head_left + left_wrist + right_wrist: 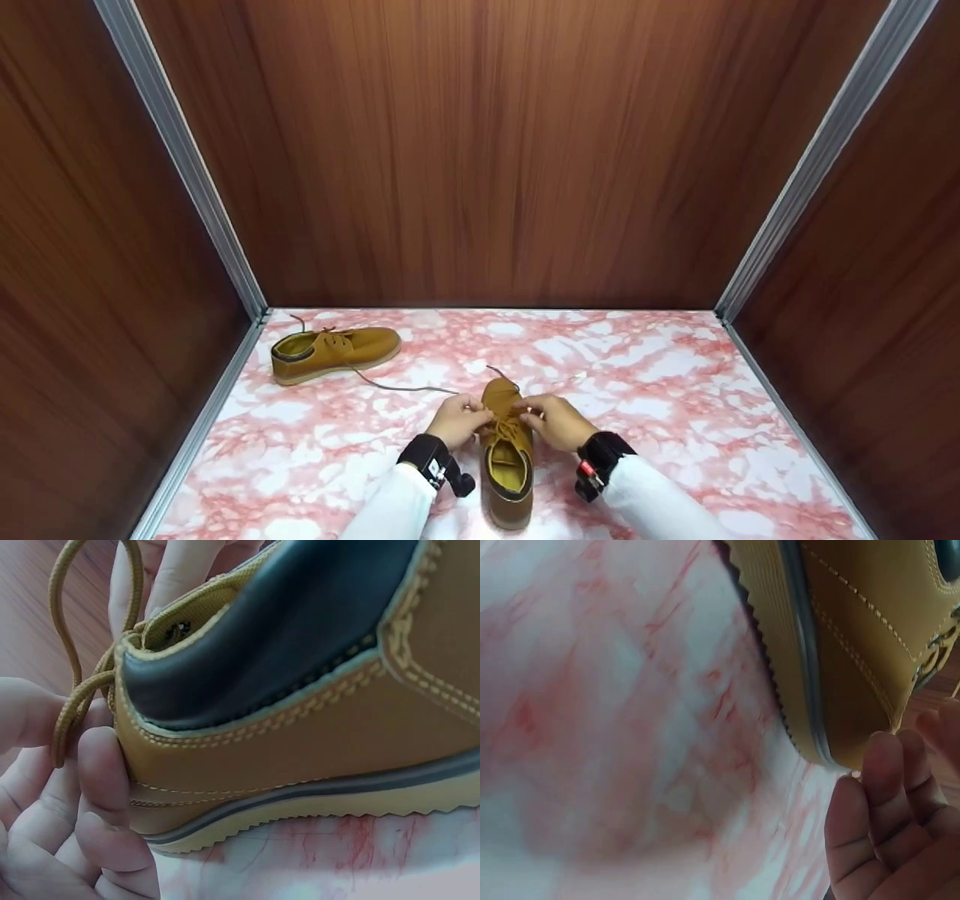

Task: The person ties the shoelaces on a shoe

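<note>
A tan lace-up shoe point(511, 511) with a dark padded collar point(285, 637) stands upright, toe pointing away from me. My left hand point(457, 421) is at the left of its lacing. In the left wrist view, thumb and forefinger pinch the brown shoelace point(66, 716), which loops up above them. On the other side my right hand point(556, 422) has its fingertips at the lacing. The right wrist view shows its fingers point(885, 772) curled beside the shoe's side point(847, 682), a bit of lace at the fingertips by the frame edge. A loose lace end lies over the toe.
A matching tan shoe point(364, 345) stands at the back left, toe to the right; one long lace point(401, 388) trails from it toward my left hand. Wood-grain panels point(480, 150) enclose the pink-and-white marbled surface point(637, 360) at the back and both sides.
</note>
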{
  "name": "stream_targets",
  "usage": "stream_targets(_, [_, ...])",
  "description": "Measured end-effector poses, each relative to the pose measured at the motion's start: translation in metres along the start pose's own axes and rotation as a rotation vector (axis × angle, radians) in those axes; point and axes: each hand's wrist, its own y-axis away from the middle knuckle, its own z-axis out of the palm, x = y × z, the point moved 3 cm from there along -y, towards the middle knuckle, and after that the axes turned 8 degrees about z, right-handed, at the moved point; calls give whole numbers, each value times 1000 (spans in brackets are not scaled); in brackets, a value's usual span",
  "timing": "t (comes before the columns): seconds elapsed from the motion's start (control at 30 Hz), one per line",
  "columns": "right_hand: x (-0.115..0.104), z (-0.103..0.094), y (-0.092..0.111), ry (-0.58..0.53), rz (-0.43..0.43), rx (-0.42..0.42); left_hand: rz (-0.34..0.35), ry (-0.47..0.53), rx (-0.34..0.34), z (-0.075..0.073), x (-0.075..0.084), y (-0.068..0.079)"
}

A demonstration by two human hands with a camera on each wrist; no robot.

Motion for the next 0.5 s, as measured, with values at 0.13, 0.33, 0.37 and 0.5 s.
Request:
stream_targets(0.13, [-6,4,-6,-1,-47,-32,21,-21,7,-1,1,0])
stream_targets(0.33, [-10,7,-10,34,-63,-9,18,-22,21,0,3,2])
stream_targets(0.37, [-10,7,-10,38,-61,4,18,-20,22,1,3,2])
stream_targets(0.5, [-9,7,-11,33,-41,43,17,-19,29,1,3,3])
